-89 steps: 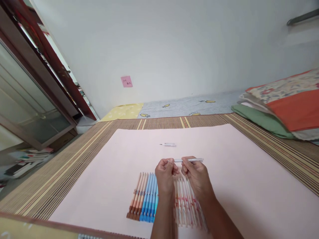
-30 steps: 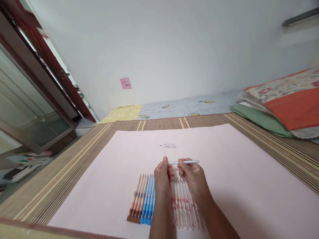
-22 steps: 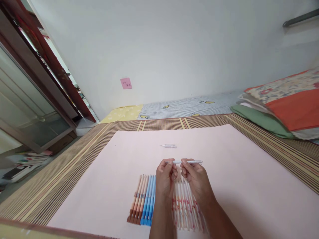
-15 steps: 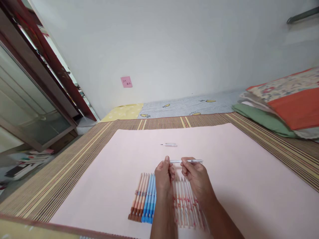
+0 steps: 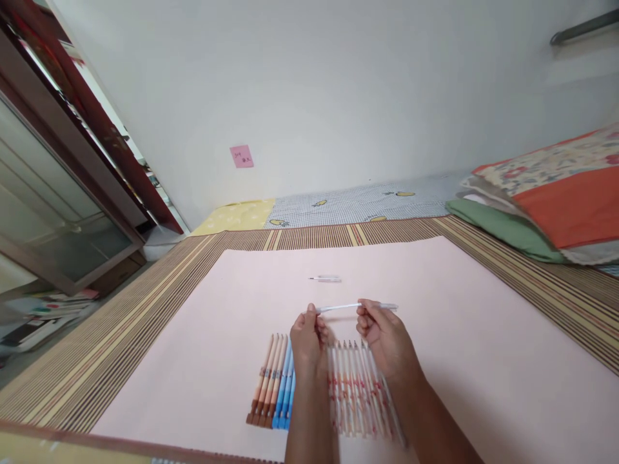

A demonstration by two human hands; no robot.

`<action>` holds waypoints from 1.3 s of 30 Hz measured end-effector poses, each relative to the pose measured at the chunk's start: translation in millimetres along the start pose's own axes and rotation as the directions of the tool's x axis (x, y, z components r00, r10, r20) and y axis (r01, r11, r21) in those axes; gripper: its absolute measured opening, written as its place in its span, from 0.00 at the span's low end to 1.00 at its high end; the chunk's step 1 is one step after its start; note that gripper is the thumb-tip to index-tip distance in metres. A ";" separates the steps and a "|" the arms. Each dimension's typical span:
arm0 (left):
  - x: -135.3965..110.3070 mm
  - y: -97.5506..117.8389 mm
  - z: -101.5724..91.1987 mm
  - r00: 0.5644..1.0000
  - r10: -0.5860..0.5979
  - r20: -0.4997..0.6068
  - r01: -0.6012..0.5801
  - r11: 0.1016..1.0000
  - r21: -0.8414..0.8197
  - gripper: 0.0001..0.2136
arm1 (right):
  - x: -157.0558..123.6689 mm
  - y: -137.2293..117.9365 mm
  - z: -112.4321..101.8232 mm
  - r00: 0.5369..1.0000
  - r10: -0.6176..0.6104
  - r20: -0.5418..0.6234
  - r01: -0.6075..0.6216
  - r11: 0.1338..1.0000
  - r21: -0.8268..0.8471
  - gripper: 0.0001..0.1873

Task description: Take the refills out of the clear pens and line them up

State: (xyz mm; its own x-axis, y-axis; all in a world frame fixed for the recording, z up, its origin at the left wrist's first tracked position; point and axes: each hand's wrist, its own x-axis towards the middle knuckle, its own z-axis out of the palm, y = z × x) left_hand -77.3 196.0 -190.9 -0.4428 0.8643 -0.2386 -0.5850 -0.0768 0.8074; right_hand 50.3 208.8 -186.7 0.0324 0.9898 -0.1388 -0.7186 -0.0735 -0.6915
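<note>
1. White wall [image 5: 338, 96] is rising behind us, with a glass door [image 5: 53, 212] showing at far left and a pink note [image 5: 241, 156] sticking to the wall farther right.
2. Beneath our arms, a pink sheet [image 5: 193, 335] is lying on a striped mat [image 5: 140, 296].
3. Toward the sheet's near left, brown-ended pens [image 5: 265, 386] and blue pens [image 5: 285, 386] are lying side by side, tips pointing away from us; our left arm is hiding some blue ones.
4. Our left hand [image 5: 307, 336] is pinching the left part of a white pen [image 5: 344, 306] between thumb and fingers.
5. Just beyond, loose pen parts [image 5: 327, 279] are lying crosswise on the sheet, dark tip pointing left.
6. That held pen is running sideways above the sheet, nearly level, bridging our hands, so neither is nearer. Compared with half a second ago, our hands are standing farther apart and a longer thin white stretch is showing.
7. Between our arms, clear pens [image 5: 355, 386] with red patterns are lying in a row.
8. Our right hand [image 5: 385, 335] is grasping the pen, its right end poking past the fingers.
9. At far right, folded bedding [image 5: 570, 206] is resting.
</note>
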 end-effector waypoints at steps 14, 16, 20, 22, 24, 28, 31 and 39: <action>-13.1 15.3 12.4 0.942 -0.325 0.086 0.334 0.875 -0.350 0.15 | -29.5 24.9 29.8 0.894 0.410 0.182 -0.440 0.881 0.173 0.12; -14.6 18.0 11.0 0.916 -0.386 0.109 0.400 0.860 -0.316 0.15 | -35.8 26.3 37.2 0.869 0.458 0.186 -0.483 0.867 0.123 0.13; -15.3 18.2 8.1 0.876 -0.413 0.250 0.474 0.834 -0.283 0.16 | -38.7 19.7 41.9 0.823 0.537 0.185 -0.554 0.831 0.049 0.13; -15.1 16.7 7.2 0.853 -0.420 0.309 0.501 0.824 -0.263 0.17 | -37.9 16.9 41.2 0.803 0.569 0.180 -0.584 0.811 0.040 0.14; -14.8 15.1 5.7 0.848 -0.418 0.327 0.504 0.827 -0.251 0.17 | -37.5 16.6 39.8 0.786 0.587 0.193 -0.601 0.799 0.018 0.15; -13.5 13.5 1.8 0.846 -0.432 0.312 0.498 0.850 -0.174 0.18 | -38.8 21.0 37.1 0.771 0.592 0.236 -0.589 0.803 -0.089 0.19; -11.0 12.8 1.2 0.851 -0.443 0.284 0.492 0.861 -0.131 0.20 | -39.5 21.0 34.7 0.775 0.571 0.271 -0.538 0.821 -0.192 0.20; -5.6 11.8 6.0 0.959 -0.173 0.226 0.230 0.939 -0.257 0.18 | -18.0 -15.0 14.7 0.966 0.156 0.205 -0.008 0.814 -0.581 0.20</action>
State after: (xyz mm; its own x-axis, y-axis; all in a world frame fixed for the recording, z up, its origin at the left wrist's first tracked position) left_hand -77.7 193.3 -176.8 -0.1702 0.9541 -0.2464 -0.8254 -0.0015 0.5645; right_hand 50.2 193.9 -163.4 -0.2234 0.9699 -0.0967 -0.1809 -0.1387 -0.9737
